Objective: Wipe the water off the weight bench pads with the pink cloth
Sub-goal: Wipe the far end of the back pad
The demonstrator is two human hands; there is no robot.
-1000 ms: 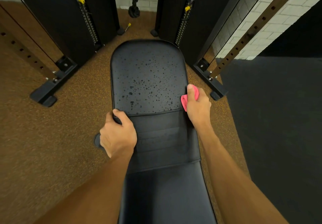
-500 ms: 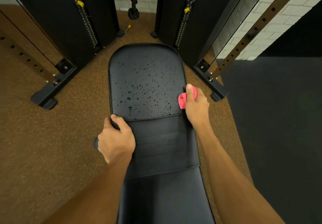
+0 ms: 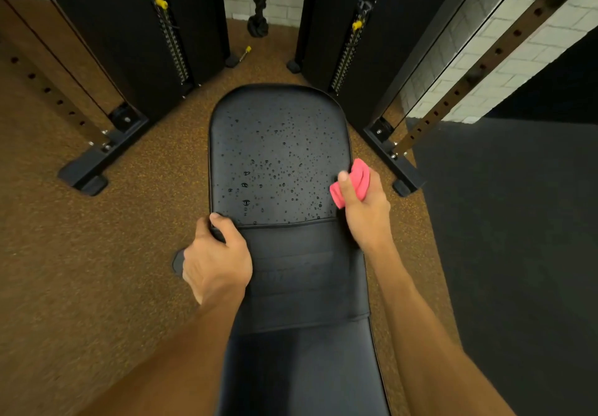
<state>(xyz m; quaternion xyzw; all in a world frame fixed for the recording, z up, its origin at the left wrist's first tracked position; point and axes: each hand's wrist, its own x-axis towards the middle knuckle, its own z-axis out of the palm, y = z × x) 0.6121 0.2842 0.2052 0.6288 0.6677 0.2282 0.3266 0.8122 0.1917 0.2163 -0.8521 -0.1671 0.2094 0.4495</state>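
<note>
The black weight bench runs away from me down the middle of the head view. Its far pad (image 3: pixel 278 143) is speckled with water drops, thickest near its near edge. The middle pad section (image 3: pixel 304 273) and the near pad (image 3: pixel 301 373) look dry. My right hand (image 3: pixel 367 208) grips the bunched pink cloth (image 3: pixel 354 182) at the right edge of the wet pad, thumb on the cloth. My left hand (image 3: pixel 216 260) grips the bench's left edge at the seam between the far and middle pads.
Black cable-machine towers (image 3: pixel 123 36) stand beyond the bench on both sides, with base feet (image 3: pixel 87 169) on the brown speckled floor. A slanted perforated steel upright (image 3: pixel 453 88) and its foot sit just right of the cloth. Dark matting (image 3: pixel 517 237) covers the right floor.
The pink cloth in my right hand shifted slightly onto the pad's right edge. The view tilted down a little. My left hand kept its grip.
</note>
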